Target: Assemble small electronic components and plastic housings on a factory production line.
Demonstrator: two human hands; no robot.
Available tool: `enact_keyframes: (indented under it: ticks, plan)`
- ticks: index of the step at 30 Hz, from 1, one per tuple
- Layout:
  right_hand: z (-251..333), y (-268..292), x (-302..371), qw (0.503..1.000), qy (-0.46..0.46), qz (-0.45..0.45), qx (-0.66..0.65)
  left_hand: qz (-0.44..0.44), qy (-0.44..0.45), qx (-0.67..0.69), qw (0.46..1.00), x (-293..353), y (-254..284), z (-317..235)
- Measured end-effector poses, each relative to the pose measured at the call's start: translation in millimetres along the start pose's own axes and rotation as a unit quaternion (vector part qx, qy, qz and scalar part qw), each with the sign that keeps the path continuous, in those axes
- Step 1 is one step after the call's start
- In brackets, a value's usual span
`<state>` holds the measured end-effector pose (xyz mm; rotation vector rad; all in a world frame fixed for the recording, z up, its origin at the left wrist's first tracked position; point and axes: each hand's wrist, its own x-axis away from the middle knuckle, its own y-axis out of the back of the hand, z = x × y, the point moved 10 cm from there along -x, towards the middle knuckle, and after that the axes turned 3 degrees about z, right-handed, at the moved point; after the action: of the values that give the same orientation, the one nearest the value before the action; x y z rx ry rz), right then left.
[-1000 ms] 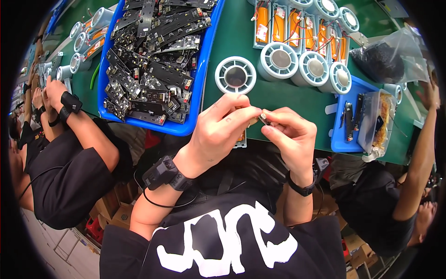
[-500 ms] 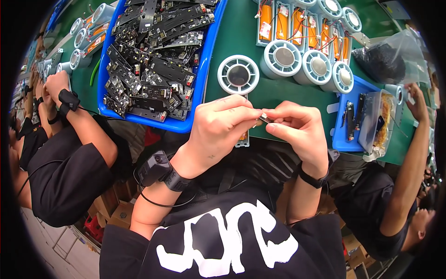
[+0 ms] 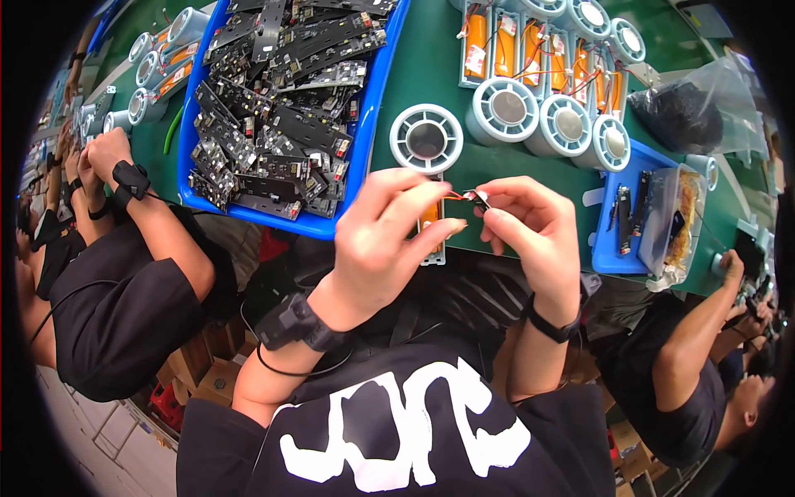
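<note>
My right hand (image 3: 534, 236) pinches a small dark circuit board (image 3: 479, 200) between thumb and fingers. At its white connector end, thin red wires (image 3: 453, 196) run toward my left hand. My left hand (image 3: 385, 228) is open, thumb and fingers apart beside those wires, with nothing visibly held. Just beyond and below the hands lies a light blue device housing (image 3: 426, 138) with a round spoked head. An orange battery (image 3: 430, 217) sits in its narrow body, partly hidden by my left hand.
To the left stands a blue tray (image 3: 331, 225) piled with black circuit boards (image 3: 286, 124). Several housings with orange batteries (image 3: 530, 50) line the far side. A smaller blue bin (image 3: 611, 248), a plastic container (image 3: 681, 219) and a clear bag (image 3: 704, 108) are at right. Co-workers sit on both sides.
My left hand has opened and drawn back left from the board, uncovering the red wires and connector. My right hand still pinches the board. The right-hand co-worker's arm has moved lower.
</note>
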<state>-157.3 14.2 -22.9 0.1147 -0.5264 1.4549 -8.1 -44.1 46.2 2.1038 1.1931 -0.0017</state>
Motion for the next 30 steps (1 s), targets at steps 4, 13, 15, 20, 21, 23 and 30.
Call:
enact_keyframes:
  ticks: [4,13,15,20,21,23,30]
  plan:
    - [1,-7,7,0.998,0.038,-0.053,-0.007,-0.019,-0.012,-0.089,0.996,0,-2,-5]
    - [4,-18,9,0.997,0.045,-0.064,-0.007,-0.007,-0.033,-0.105,0.994,1,-5,-5]
    - [8,-17,8,0.993,0.079,-0.084,-0.005,-0.015,-0.028,-0.099,0.995,0,-2,-5]
    - [1,-22,8,0.985,0.118,-0.126,-0.02,-0.027,0.006,-0.086,0.996,3,8,-6]
    - [0,-24,8,0.983,0.124,-0.135,-0.019,-0.026,0.018,-0.087,0.996,4,10,-5]
    - [-2,-25,9,0.979,0.134,-0.153,-0.016,-0.019,0.018,-0.089,0.996,7,10,-1]
    - [-2,-32,14,0.959,0.187,-0.207,0.053,-0.021,-0.017,-0.101,0.995,5,6,1]
